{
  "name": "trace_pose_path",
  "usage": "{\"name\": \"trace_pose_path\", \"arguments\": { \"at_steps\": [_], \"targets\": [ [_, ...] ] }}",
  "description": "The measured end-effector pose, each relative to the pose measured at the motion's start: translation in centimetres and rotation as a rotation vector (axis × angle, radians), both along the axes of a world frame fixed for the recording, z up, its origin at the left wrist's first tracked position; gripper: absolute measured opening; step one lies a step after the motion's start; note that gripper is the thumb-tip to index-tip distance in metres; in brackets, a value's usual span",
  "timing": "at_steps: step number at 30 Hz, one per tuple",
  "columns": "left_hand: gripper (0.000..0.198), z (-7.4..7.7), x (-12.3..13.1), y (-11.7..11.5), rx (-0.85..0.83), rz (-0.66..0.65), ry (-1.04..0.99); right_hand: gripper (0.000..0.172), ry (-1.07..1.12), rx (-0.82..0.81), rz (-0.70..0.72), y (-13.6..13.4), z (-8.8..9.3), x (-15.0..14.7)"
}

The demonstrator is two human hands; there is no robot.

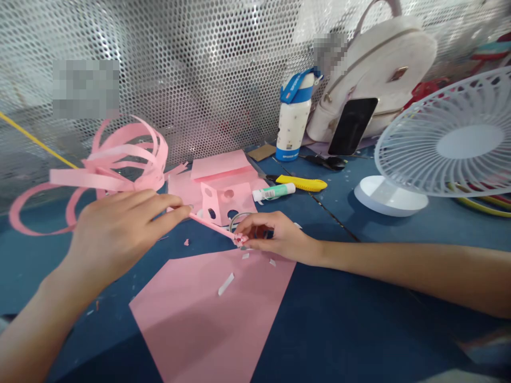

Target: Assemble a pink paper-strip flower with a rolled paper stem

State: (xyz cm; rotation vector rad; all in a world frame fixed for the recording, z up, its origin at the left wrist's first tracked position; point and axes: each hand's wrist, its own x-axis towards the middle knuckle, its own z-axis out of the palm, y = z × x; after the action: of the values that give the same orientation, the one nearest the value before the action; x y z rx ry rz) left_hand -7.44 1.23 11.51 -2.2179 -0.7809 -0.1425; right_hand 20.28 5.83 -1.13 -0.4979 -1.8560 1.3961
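My left hand [115, 234] is closed in a pinch on one end of a thin pink paper stick [211, 224]. At the stick's other end, the fingertips of my right hand [275, 236] are closed on a small crumpled, frilly pink paper tip [240, 239]. A thin clear ring, perhaps a tape roll [235, 219], shows by my right fingers, partly hidden by them. Beyond my left hand rises a cluster of curled pink paper loops [120, 159]; whether it joins the stick is hidden. Below both hands lies a pink paper sheet [207, 319] with white paper scraps [226, 284] on it.
Behind the hands lie pink card with cut holes [219, 199], a glue stick [273, 191] and a yellow cutter [301, 183]. Farther back stand a white-and-blue bottle [293, 125], a phone [353, 126] and a white backpack [383, 69]. A white fan [467, 143] occupies the right.
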Motion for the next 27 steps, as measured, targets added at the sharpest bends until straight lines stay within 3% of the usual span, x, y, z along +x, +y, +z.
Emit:
{"name": "trace_pose_path", "arguments": {
  "at_steps": [13,27],
  "targets": [
    [0.045,-0.33,0.73,-0.86,-0.221,0.186,-0.12,0.022,-0.085,-0.043,-0.032,-0.2,-0.05,-0.04],
    [0.047,-0.21,0.33,-0.91,-0.149,0.181,-0.047,0.019,-0.053,-0.048,-0.041,-0.17,-0.04,0.07]
  ]
}}
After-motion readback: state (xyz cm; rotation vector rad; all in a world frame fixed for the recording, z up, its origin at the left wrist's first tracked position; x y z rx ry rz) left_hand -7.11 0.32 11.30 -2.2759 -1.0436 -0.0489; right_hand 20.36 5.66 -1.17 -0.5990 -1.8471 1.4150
